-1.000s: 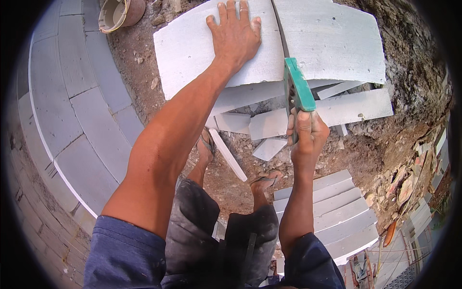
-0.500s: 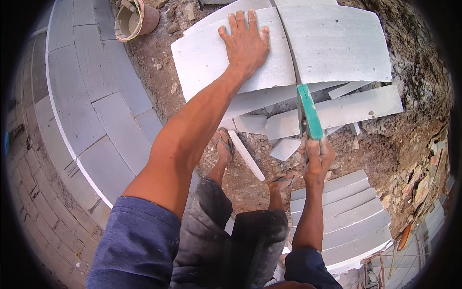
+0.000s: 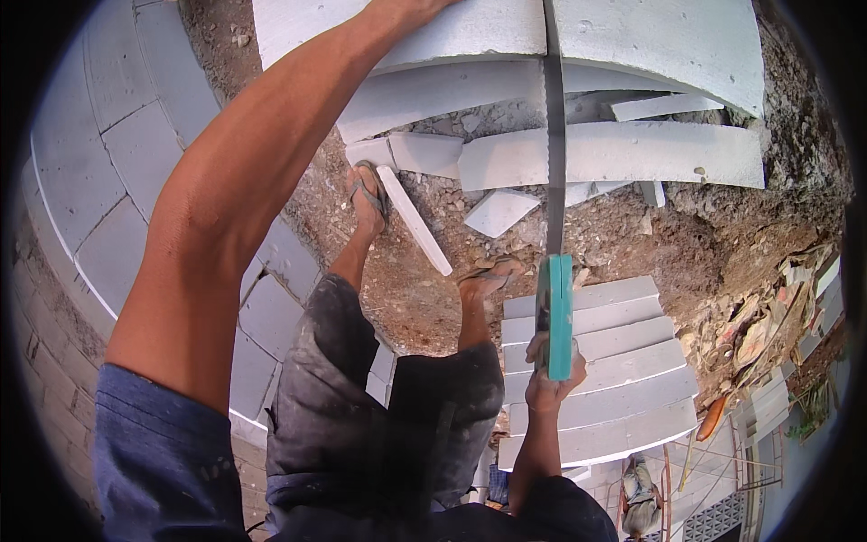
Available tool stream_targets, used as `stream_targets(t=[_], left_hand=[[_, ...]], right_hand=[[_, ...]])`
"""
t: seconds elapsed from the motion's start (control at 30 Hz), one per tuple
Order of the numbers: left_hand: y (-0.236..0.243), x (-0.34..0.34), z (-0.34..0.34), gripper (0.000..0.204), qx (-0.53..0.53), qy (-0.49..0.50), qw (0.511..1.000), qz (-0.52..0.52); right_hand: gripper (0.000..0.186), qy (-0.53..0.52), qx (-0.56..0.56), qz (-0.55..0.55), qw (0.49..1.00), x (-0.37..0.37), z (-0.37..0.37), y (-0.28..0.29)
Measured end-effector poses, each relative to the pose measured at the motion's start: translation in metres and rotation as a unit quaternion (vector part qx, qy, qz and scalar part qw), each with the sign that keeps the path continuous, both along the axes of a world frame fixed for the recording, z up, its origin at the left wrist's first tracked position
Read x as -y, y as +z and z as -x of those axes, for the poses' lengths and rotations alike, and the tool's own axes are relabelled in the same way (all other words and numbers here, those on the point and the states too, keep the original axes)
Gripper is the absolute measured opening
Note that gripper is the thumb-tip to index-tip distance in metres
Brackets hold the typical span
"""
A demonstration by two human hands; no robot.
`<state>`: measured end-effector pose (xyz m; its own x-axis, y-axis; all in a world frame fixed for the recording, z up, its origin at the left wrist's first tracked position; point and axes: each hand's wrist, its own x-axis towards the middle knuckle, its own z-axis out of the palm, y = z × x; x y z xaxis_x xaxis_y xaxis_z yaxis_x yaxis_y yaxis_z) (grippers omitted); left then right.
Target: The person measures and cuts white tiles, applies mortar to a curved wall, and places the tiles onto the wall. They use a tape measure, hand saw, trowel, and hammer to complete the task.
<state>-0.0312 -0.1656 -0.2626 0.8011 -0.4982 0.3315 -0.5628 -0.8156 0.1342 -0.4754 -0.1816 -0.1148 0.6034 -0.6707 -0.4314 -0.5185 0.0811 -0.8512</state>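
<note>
My right hand (image 3: 553, 384) is closed around the teal handle of a handsaw (image 3: 555, 172). Its long grey blade points away from me, reaching into the slit between a left white block piece (image 3: 479, 32) and a right white block piece (image 3: 659, 45). The toothed edge shows on the blade's left side. At the top edge, my left hand (image 3: 417, 7) is over the left piece, with only the wrist and part of the back in view; its fingers are cut off by the frame.
Below the blocks lie a long white slab (image 3: 623, 154), a thin white strip (image 3: 415, 221) and a broken chunk (image 3: 501, 212). Stacked pale blocks (image 3: 614, 339) stand near my right forearm. A grey block wall (image 3: 144, 154) runs along the left. My sandalled feet are on rubbly soil.
The saw has been drawn back toward me, exposing much more blade. My view has shifted, moving the blocks upward and taking my left hand's fingers and the bucket out of sight.
</note>
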Motion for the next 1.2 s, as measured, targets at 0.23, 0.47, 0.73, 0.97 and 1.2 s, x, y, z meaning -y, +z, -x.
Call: stream_targets(t=[0.23,0.47,0.73,0.97,1.2], left_hand=[[0.003,0.034,0.017,0.053,-0.069,-0.026,0.997,0.020],[0.013,0.017,0.020,0.052,-0.052,-0.014,0.998,-0.029],[0.013,0.005,-0.003,0.052,-0.048,-0.018,0.998,-0.032],[0.010,0.024,0.012,0.057,-0.091,-0.033,0.994,-0.041],[0.015,0.017,0.008,0.059,-0.112,-0.038,0.993,-0.016]], right_hand=[[0.027,-0.025,0.118,0.025,0.992,0.043,-0.142,-0.085],[0.043,0.024,0.060,0.048,0.997,0.013,-0.036,-0.015],[0.036,0.072,0.055,0.066,0.994,0.018,-0.046,-0.021],[0.039,0.027,0.105,0.045,0.993,0.043,-0.141,-0.048],[0.046,0.053,0.190,0.065,0.978,0.034,-0.144,-0.073]])
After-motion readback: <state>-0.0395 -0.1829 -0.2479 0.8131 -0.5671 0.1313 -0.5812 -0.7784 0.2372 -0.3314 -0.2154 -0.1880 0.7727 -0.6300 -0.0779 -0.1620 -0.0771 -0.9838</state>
